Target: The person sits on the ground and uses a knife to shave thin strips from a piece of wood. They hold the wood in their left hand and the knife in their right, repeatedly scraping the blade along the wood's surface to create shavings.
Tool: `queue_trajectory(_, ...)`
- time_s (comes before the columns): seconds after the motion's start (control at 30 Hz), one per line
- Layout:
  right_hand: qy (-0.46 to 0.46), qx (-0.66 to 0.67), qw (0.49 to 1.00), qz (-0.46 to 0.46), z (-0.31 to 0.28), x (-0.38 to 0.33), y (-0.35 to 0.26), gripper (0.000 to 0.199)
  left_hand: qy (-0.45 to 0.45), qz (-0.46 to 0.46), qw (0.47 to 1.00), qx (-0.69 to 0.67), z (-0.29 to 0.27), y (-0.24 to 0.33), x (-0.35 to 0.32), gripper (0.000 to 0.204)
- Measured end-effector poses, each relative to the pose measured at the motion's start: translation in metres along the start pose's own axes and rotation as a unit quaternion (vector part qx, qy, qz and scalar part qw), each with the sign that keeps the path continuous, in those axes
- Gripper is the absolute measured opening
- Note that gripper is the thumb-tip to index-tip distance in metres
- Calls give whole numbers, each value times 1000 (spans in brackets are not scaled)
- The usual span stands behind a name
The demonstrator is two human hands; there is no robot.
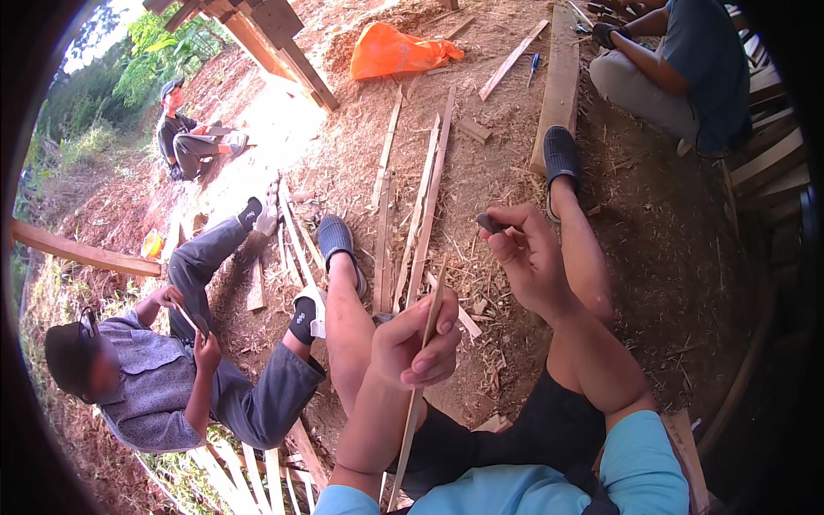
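An orange bag [396, 50] lies far ahead on the dirt. The left hand [421, 343] grips a thin stick [418, 378] running near upright, top tilted right. The right hand [528, 253] pinches a small dark blade [491, 224].

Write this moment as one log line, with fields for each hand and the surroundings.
left hand: grips thin wooden strip | right hand: holds small dark tool | surroundings: wood slats on sawdust ground; seated person at left

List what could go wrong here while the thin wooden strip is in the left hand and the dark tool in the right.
1. The right hand pinches a small dark tool above bare legs; a slip might cut them.
2. The left hand grips the thin wooden strip bare; splinters seem likely.
3. Loose slats by the feet could trip someone.
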State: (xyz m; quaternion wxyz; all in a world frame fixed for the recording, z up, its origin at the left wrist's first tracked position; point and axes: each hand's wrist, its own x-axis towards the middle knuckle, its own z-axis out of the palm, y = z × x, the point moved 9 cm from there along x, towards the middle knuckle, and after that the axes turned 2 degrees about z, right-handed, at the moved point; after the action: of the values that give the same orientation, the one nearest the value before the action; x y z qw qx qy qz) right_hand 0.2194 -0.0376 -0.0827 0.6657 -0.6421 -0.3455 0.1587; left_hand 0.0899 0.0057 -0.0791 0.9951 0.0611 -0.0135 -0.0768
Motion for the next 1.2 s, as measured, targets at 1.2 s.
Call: queue_trajectory(1.2, -71, -100, 988, -96, 20, -15, -32, 18, 394, 168, 797, 426, -24, 56, -11, 16)
